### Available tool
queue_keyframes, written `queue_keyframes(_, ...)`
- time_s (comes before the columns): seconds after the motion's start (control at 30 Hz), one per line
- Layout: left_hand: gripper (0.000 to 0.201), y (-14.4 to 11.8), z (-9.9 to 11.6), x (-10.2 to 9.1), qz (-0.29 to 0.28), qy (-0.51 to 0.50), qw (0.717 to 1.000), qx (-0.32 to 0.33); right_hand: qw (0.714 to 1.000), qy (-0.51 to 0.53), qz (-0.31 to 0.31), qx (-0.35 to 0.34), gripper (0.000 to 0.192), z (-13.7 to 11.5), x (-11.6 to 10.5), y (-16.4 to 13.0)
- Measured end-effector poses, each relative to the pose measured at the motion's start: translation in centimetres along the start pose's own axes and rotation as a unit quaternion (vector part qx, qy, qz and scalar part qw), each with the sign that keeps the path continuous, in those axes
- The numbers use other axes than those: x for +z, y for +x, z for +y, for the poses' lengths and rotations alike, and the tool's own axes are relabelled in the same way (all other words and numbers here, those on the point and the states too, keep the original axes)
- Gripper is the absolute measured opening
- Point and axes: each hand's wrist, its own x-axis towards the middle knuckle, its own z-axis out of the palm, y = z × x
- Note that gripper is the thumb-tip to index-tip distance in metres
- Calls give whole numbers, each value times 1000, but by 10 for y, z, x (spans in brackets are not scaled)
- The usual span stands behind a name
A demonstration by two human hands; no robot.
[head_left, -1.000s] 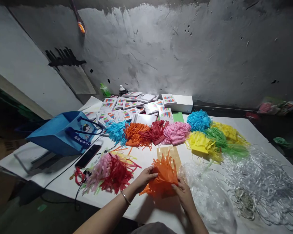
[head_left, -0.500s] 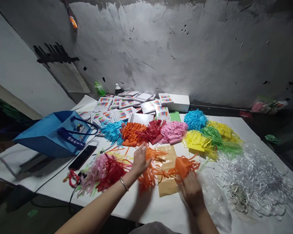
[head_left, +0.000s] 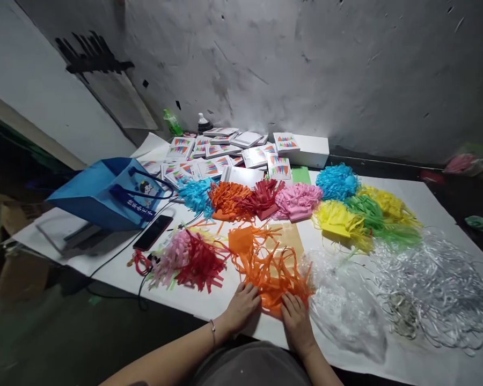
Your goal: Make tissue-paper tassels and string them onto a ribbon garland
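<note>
Both hands, left hand [head_left: 241, 306] and right hand [head_left: 295, 321], have dropped flat, fingers spread, onto the orange fringe [head_left: 271, 268] near the blue bag [head_left: 108, 195].

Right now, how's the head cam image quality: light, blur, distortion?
Head view: one bright pool of light on the white table and rear wall; floor at left and far right fall into dark. Wide-angle bend curves the table edges. Both hands, left hand and right hand, and the orange fringe paper read fairly sharp; the clear plastic strips glint.
</note>
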Motion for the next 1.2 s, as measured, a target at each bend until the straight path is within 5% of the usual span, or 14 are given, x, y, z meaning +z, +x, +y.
queue_keyframes(0.13,27,-23,8,1,48,3,992,-113,999,-6,-28,40,25,-4,-1,-7)
queue_keyframes(0.3,37,-16,28,14,79,-30,996,24,996,-7,-68,50,30,-10,-6,-6)
queue_keyframes(0.43,30,1,31,23,45,-51,998,1,991,-48,-93,84,55,-5,-19,-5)
queue_keyframes(0.63,24,-1,32,19,41,-60,997,-19,964,-69,-3,259,70,12,-41,-15)
queue_keyframes(0.73,41,1,38,12,71,-81,994,-20,967,-80,-17,240,67,11,-46,-18)
queue_keyframes(0.87,57,17,48,5,69,-112,989,62,983,-72,-90,143,57,-3,-47,-12)
queue_keyframes(1.0,39,32,48,6,39,-104,991,80,986,-41,-141,82,50,-13,-46,-10)
queue_keyframes(1.2,12,16,28,7,41,-84,995,32,978,-101,-115,142,56,-2,-50,-25)
